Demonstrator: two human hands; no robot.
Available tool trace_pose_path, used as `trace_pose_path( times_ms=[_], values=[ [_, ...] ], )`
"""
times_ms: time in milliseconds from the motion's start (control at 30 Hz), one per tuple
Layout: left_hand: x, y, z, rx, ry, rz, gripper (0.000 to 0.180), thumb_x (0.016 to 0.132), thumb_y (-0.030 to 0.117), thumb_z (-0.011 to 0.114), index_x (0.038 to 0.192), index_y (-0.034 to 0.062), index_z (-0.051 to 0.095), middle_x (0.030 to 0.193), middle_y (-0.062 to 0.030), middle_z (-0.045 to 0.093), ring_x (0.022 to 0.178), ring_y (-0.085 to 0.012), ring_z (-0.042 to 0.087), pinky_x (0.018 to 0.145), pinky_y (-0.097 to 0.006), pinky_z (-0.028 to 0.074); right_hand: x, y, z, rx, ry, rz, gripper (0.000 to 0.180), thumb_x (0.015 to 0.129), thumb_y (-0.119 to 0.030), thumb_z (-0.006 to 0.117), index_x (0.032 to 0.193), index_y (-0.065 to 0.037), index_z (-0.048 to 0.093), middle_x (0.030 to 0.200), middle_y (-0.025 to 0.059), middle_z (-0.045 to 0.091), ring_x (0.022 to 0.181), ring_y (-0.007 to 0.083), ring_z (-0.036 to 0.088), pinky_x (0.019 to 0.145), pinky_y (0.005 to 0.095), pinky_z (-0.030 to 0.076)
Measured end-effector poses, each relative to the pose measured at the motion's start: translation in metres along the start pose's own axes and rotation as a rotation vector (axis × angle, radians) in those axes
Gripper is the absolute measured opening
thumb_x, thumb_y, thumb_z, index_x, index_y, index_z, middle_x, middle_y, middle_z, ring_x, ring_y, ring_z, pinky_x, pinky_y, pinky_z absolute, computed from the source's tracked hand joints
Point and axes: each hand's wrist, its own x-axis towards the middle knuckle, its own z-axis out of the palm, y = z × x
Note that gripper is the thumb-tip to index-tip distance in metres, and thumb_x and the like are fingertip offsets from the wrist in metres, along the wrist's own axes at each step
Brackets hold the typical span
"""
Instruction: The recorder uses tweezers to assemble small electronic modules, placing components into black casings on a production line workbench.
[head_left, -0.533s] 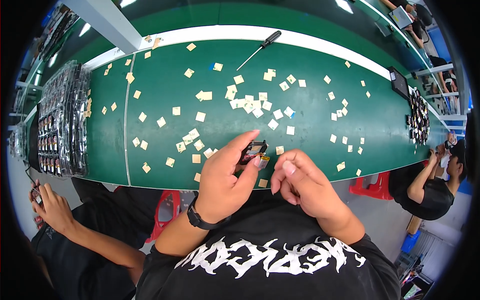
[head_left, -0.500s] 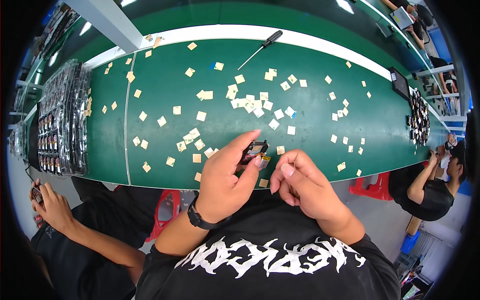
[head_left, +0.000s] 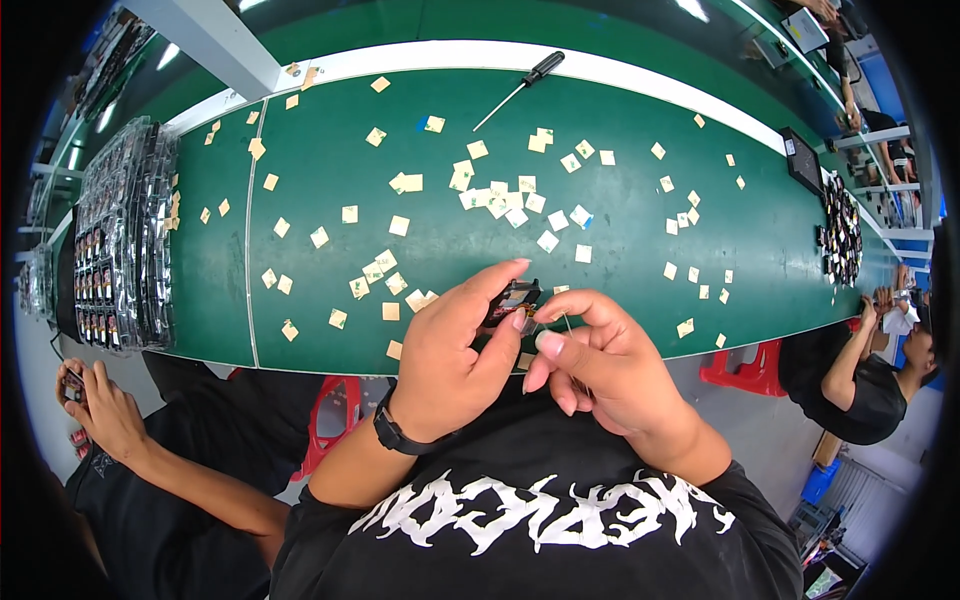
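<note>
In my left hand (head_left: pixel 455 345), closed with the thumb over its near side, is a small black electronic casing (head_left: pixel 512 298) with a silver, battery-like piece and thin wires at its near end. My right hand (head_left: pixel 610 365) meets that end, its thumb and index finger pinched together. A thin edge shows between these fingers, but I cannot make out what it belongs to. Many small cream paper squares (head_left: pixel 583 254) lie scattered over the green table (head_left: pixel 640 300) around my hands, a few overlapping in a cluster beyond them.
A black-handled screwdriver (head_left: pixel 540 70) lies near the table's far edge. Stacked plastic trays (head_left: pixel 125 240) of small parts stand at the left; a pile of small black parts (head_left: pixel 840 230) lies at the right beside a black box (head_left: pixel 801 160). Other people sit at both sides; red stools (head_left: pixel 745 370) are below.
My right hand has moved left and up to the casing, and its fingers now pinch at the near end. My left hand still holds the casing.
</note>
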Motion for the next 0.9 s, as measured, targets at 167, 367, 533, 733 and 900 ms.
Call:
trace_pose_path(
  times_ms=[167, 367, 533, 733, 900],
  values=[
    [0.001, 0.002, 0.0, 0.01, 0.001, 0.002, 0.042, 0.091, -0.004, 0.064, 0.133, 0.0005, 0.06, 0.105, -0.0167, 0.071, 0.087, -0.024, 0.073, 0.076, -0.033, 0.058, 0.001, 0.008, -0.005, 0.108, -0.029, -0.038, 0.019, 0.11, -0.023, 0.044, 0.117, -0.007, 0.053, 0.089, 0.0237, 0.072, 0.052, 0.0119, 0.054, 0.048, 0.0226, 0.039],
    [-0.001, 0.007, -0.004, 0.026, -0.074, -0.067, 0.04, 0.098, -0.007, 0.057, 0.138, -0.0056, 0.055, 0.119, -0.0164, 0.07, 0.105, -0.0161, 0.069, 0.09, -0.03, 0.057, 0.0, 0.006, -0.007, 0.17, -0.041, 0.005, 0.019, 0.11, -0.021, 0.045, 0.114, -0.004, 0.05, 0.095, 0.0188, 0.072, 0.061, 0.0095, 0.058, 0.052, 0.0216, 0.04],
    [-0.001, 0.004, -0.003, 0.06, -0.073, -0.035, 0.04, 0.097, -0.007, 0.057, 0.137, -0.0056, 0.055, 0.118, -0.0165, 0.07, 0.104, -0.0167, 0.069, 0.09, -0.029, 0.057, 0.0, 0.01, 0.001, 0.095, -0.018, -0.053, 0.017, 0.108, -0.016, 0.05, 0.116, -0.001, 0.049, 0.096, 0.0176, 0.072, 0.062, 0.01, 0.06, 0.052, 0.0217, 0.042],
    [0.0, 0.007, -0.004, 0.105, -0.062, 0.001, 0.039, 0.097, -0.006, 0.059, 0.136, -0.0024, 0.058, 0.115, -0.0144, 0.071, 0.101, -0.015, 0.07, 0.086, -0.028, 0.057, 0.002, 0.006, -0.009, -0.036, 0.0, -0.071, 0.017, 0.106, -0.016, 0.055, 0.113, -0.001, 0.058, 0.102, 0.0138, 0.072, 0.064, 0.0095, 0.06, 0.054, 0.022, 0.045],
    [0.001, 0.006, -0.005, 0.105, -0.062, 0.0, 0.039, 0.097, -0.005, 0.06, 0.136, -0.0018, 0.058, 0.114, -0.0137, 0.072, 0.1, -0.0145, 0.07, 0.085, -0.028, 0.058, -0.005, 0.0, -0.001, -0.134, 0.015, -0.101, 0.019, 0.107, -0.015, 0.054, 0.117, -0.001, 0.061, 0.103, 0.0083, 0.07, 0.074, 0.0085, 0.057, 0.066, 0.0225, 0.048]
  ],
)
